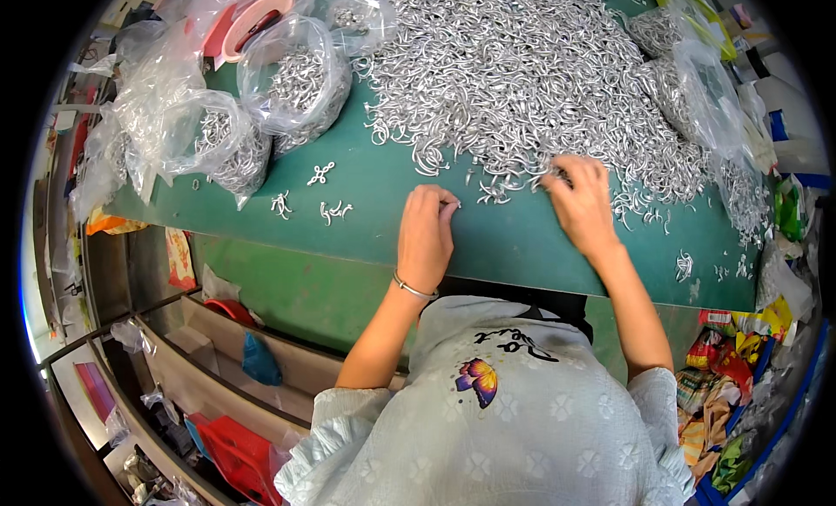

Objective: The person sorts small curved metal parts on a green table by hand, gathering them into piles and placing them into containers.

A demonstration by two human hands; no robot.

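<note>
Curved silver metal pieces [522, 79] lie between clear plastic bags [253, 86]. Left hand [424, 233] pinches a small piece [457, 205]; right hand [582, 208], grip unclear.

Dark cursive lettering [515, 344] stands on the pale shirt [544, 436].

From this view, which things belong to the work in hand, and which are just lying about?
Apparently in use:
curved silvery pieces, right hand at them
left hand over the green table
clear bags holding pieces

Seemingly lying about:
colourful packets
blue item, lower left
</note>
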